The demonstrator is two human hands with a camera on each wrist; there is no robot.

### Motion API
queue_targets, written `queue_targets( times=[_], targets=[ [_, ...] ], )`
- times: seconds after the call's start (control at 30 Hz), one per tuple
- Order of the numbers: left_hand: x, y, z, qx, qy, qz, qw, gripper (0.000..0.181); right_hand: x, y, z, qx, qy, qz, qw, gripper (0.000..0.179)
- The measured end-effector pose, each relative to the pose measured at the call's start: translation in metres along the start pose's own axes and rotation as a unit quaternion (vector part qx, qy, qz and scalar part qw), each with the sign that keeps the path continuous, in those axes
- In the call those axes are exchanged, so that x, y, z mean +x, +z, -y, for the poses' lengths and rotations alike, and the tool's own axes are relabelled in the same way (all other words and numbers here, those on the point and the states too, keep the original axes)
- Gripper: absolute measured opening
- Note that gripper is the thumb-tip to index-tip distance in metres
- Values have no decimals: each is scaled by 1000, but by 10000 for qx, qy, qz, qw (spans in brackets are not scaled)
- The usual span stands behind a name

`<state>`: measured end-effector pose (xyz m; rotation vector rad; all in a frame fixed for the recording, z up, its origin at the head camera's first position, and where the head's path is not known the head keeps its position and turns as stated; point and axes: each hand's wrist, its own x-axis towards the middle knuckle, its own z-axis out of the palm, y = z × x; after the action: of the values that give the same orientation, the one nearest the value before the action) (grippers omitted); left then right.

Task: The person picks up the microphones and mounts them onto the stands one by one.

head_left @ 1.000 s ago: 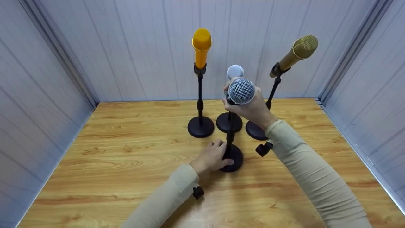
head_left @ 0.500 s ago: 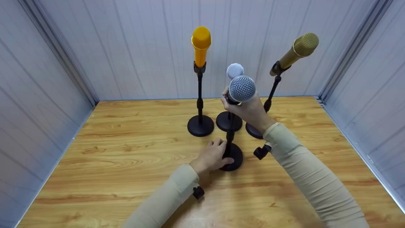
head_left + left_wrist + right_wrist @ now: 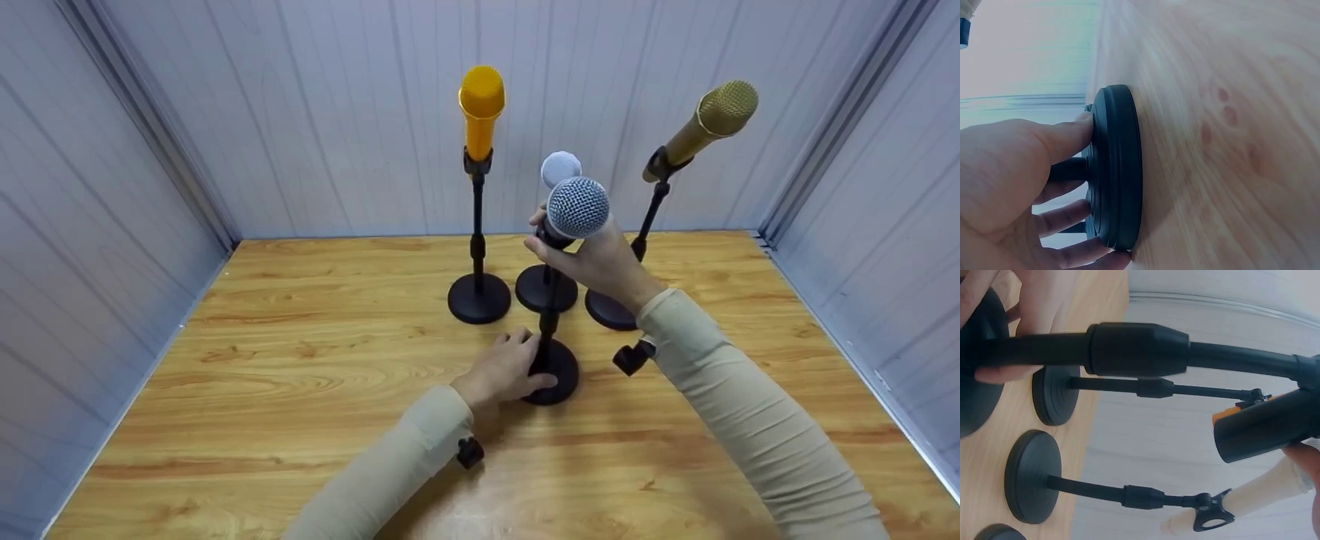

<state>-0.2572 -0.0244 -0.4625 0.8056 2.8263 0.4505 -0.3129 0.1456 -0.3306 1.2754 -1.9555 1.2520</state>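
My right hand (image 3: 609, 259) grips a black microphone (image 3: 578, 207) with a silver mesh head, tilted toward the head camera. The microphone sits at the top of a black desk stand; its clip is partly hidden by the hand. Lower down, my left hand (image 3: 501, 371) holds the stand's round base (image 3: 564, 373) flat on the table. In the left wrist view, the thumb (image 3: 1072, 138) rests on the base and the other fingers spread over it to the rim, around the pole. The right wrist view shows the upright pole (image 3: 1140, 349) and the microphone's lower end (image 3: 1264, 427).
Behind stand three more microphones on black stands: an orange one (image 3: 481, 112) left, a white one (image 3: 561, 169) in the middle, partly hidden, and a gold one (image 3: 709, 124) at right. Pale panel walls (image 3: 337, 112) enclose the wooden table (image 3: 300, 390) at back and sides.
The microphone head and my right hand have shifted very slightly. My left hand stays on the base. The whole head view has drifted a little.
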Motion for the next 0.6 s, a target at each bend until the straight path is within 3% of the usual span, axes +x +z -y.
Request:
queue_targets(
  times=[0.27,0.47,0.6],
  targets=[
    [3,4,5,166,308,-633,9974,46,-2,-6,2,-560,-27,447,9974,40],
    [6,5,8,149,270,-875,9957,44,0,-4,0,-389,314,534,9973,37],
    [8,3,9,82,272,-825,9962,46,0,-5,-1,-431,367,557,9968,41]
  ],
)
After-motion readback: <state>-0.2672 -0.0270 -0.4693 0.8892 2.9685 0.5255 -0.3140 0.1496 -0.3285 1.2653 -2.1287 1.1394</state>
